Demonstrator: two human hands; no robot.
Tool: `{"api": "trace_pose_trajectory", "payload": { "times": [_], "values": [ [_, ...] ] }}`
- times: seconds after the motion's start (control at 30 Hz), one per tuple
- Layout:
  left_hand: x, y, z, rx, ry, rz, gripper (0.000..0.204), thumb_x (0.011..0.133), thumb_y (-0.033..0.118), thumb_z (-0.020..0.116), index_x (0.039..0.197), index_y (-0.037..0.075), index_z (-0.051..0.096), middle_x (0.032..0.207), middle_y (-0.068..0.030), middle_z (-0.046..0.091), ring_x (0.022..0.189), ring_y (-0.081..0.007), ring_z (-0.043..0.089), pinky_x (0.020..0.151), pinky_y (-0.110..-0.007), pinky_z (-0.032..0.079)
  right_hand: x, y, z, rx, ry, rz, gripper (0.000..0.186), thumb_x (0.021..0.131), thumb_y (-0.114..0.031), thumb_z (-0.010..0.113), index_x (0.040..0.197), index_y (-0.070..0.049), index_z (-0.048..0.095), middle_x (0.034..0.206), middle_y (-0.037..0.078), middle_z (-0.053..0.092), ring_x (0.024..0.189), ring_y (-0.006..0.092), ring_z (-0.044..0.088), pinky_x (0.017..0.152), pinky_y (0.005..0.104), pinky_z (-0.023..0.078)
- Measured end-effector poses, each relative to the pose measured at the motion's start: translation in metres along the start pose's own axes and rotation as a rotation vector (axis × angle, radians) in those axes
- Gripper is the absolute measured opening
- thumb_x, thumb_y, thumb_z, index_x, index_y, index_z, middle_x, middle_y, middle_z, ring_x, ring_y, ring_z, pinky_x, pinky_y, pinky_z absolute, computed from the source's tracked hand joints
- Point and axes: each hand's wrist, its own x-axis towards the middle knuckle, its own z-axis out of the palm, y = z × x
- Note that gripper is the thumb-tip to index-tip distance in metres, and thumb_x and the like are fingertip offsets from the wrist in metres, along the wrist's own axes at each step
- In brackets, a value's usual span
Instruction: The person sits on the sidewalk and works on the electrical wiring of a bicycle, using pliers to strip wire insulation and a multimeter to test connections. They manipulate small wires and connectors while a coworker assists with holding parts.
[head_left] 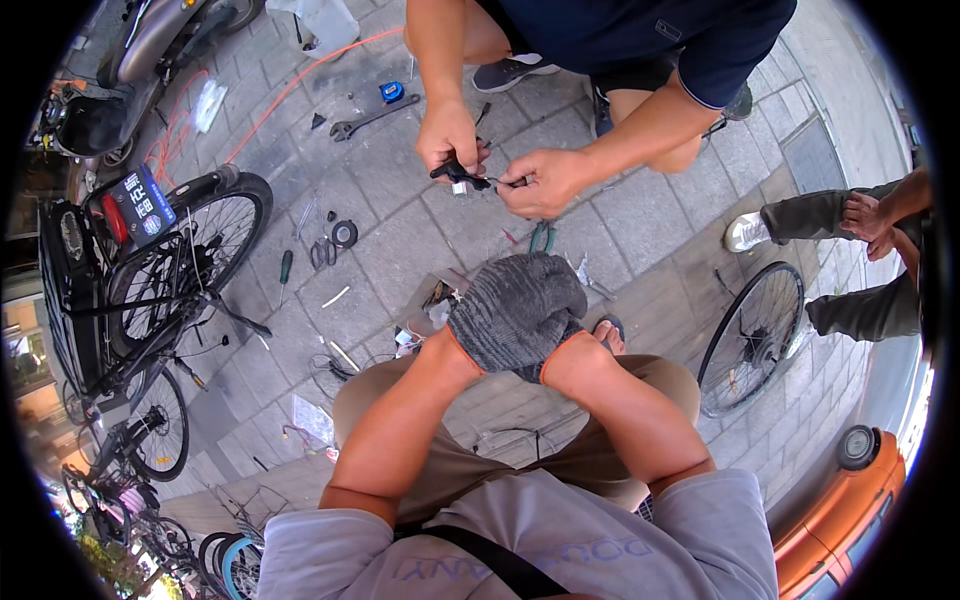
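Note:
My hands, in grey knit gloves with orange cuffs, are clasped in front of my knees, my left hand (495, 315) wrapped over my right hand (555, 335), whose fingers are mostly hidden. I cannot make out anything between them. Just beyond lie green-handled pliers (542, 237) and small loose parts (437, 298). Opposite me, a co-worker's hands (535, 182) hold a small black part (455, 171) with a thin piece at its end. A screwdriver (286, 268), a black tape roll (343, 234), an adjustable wrench (365, 121) and a blue tape measure (391, 92) lie on the paving.
A bicycle (160, 260) stands at the left, a scooter (125, 80) behind it, an orange cable (290, 85) across the paving (370, 280). At the right, another person's legs (860, 315) are beside a loose wheel (712, 350); an orange car (845, 510) is at lower right.

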Motion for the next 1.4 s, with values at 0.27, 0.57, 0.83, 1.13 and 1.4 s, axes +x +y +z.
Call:
{"api": "trace_pose_trajectory", "payload": {
  "times": [0.27,0.57,0.83,1.13,1.4],
  "values": [
    [-0.0007,-0.0018,0.0013,-0.027,0.037,0.015,0.019,0.075,0.015,0.068,0.093,0.010,0.070,0.101,-0.0139,0.069,0.091,-0.0353,0.068,0.080,-0.046,0.055,0.0019,-0.0005,-0.0012,0.009,-0.002,-0.001,0.035,0.089,-0.027,0.061,0.118,-0.008,0.068,0.120,0.016,0.069,0.114,0.0360,0.064,0.096,0.0488,0.049],
    [-0.0003,-0.0029,-0.0018,-0.018,0.008,0.025,0.021,0.076,0.016,0.068,0.097,0.010,0.071,0.104,-0.0149,0.069,0.095,-0.0362,0.067,0.083,-0.047,0.054,0.0026,0.0005,-0.0008,0.018,-0.006,0.004,0.034,0.089,-0.027,0.061,0.117,-0.008,0.068,0.120,0.016,0.069,0.113,0.0357,0.064,0.095,0.0487,0.049],
    [-0.0007,-0.0021,-0.0020,-0.029,0.011,0.013,0.020,0.078,0.016,0.068,0.097,0.010,0.071,0.104,-0.0145,0.069,0.096,-0.0358,0.067,0.084,-0.047,0.054,0.0050,0.0007,0.0005,0.018,-0.002,0.005,0.034,0.089,-0.026,0.061,0.117,-0.009,0.069,0.120,0.016,0.069,0.112,0.0355,0.065,0.095,0.0486,0.049],
    [-0.0004,-0.0003,-0.0043,-0.082,-0.001,-0.003,0.019,0.079,0.016,0.067,0.097,0.011,0.072,0.106,-0.0127,0.070,0.099,-0.0348,0.067,0.087,-0.047,0.053,0.0059,-0.0023,0.0009,0.017,0.010,0.010,0.033,0.089,-0.025,0.061,0.116,-0.009,0.069,0.120,0.016,0.070,0.111,0.0352,0.065,0.094,0.0486,0.050],
    [-0.0021,-0.0043,-0.0012,-0.037,-0.021,-0.003,0.022,0.078,0.015,0.068,0.099,0.011,0.072,0.106,-0.0137,0.070,0.099,-0.0356,0.067,0.087,-0.047,0.054,0.0083,-0.0031,0.0012,0.017,0.021,0.020,0.032,0.089,-0.025,0.061,0.116,-0.009,0.069,0.120,0.015,0.070,0.111,0.0350,0.066,0.093,0.0485,0.050]
  ]
}}
